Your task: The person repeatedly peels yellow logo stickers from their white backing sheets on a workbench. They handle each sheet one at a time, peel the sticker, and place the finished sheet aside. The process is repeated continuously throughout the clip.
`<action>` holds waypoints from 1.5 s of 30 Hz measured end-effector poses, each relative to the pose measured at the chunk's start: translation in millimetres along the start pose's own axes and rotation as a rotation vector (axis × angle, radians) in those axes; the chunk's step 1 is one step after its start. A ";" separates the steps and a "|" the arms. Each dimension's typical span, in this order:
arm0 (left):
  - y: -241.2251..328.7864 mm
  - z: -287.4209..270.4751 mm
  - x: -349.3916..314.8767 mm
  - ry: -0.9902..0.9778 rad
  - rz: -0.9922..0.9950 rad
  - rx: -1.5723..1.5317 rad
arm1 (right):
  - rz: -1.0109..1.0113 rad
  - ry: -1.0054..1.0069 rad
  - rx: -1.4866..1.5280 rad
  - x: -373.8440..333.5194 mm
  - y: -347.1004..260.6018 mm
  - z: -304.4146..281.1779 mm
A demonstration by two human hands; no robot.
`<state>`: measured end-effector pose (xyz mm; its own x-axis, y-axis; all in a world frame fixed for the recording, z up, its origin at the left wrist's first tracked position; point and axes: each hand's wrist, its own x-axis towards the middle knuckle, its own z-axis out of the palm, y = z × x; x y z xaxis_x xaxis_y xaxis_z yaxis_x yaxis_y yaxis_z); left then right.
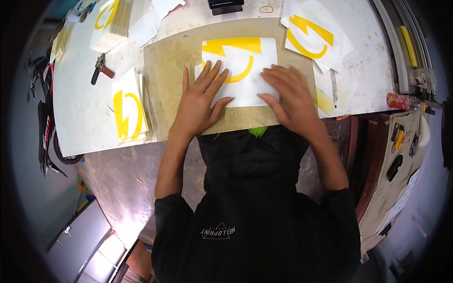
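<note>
A white sheet [255, 94] printed with a yellow curved and jagged design lies before me on a tan board [165, 52]. My left hand [199, 96] rests on the sheet's left part, fingers spread and thumb out along the lower edge. At the sheet's right edge is my right hand [296, 101], slightly smeared by motion. Its thumb and fingers are apart, with fingertips at the paper's border; nothing shows gripped in it. Another sheet's edge peeks out at the left under my left hand.
Left of the board lies a pile of similar printed sheets [130, 108], with a dark clip-like tool [101, 70] beyond it. Tall paper stacks [113, 28] stand far left. More printed sheets [309, 37] lie at the right, a phone [225, 5] at the back, a bottle [402, 102] near the right corner.
</note>
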<state>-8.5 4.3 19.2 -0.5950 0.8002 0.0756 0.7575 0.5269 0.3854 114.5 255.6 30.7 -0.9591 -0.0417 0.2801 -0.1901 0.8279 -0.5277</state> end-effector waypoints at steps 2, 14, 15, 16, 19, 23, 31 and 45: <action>2.0 9.3 -0.3 0.011 0.003 0.034 | -0.067 -0.057 -0.152 -6.4 9.1 25.5; -5.1 9.5 -8.1 0.137 0.015 0.057 | -0.054 -0.106 -0.123 4.0 30.3 20.9; -7.0 9.4 -9.2 0.146 0.015 0.055 | -0.054 -0.106 -0.133 2.8 32.0 19.3; -6.6 10.0 -8.7 0.159 0.016 0.051 | -0.043 -0.091 -0.123 4.8 28.7 19.4; -5.4 9.6 -3.6 0.189 0.011 0.027 | -0.030 -0.072 -0.116 16.7 17.2 20.7; -0.4 12.7 -4.3 0.265 0.000 -0.032 | -0.041 -0.028 -0.072 13.2 20.3 25.6; 19.3 32.4 -39.7 0.343 0.119 0.095 | -0.225 0.062 -0.122 -25.7 5.5 32.5; 26.9 39.6 -50.0 0.203 0.033 0.025 | -0.195 0.000 -0.128 -40.6 3.8 41.3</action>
<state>52.2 -10.2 -10.6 -0.6096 0.7445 0.2723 0.7824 0.5101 0.3572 144.1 237.3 -15.8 -0.9067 -0.2081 0.3668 -0.3440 0.8682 -0.3577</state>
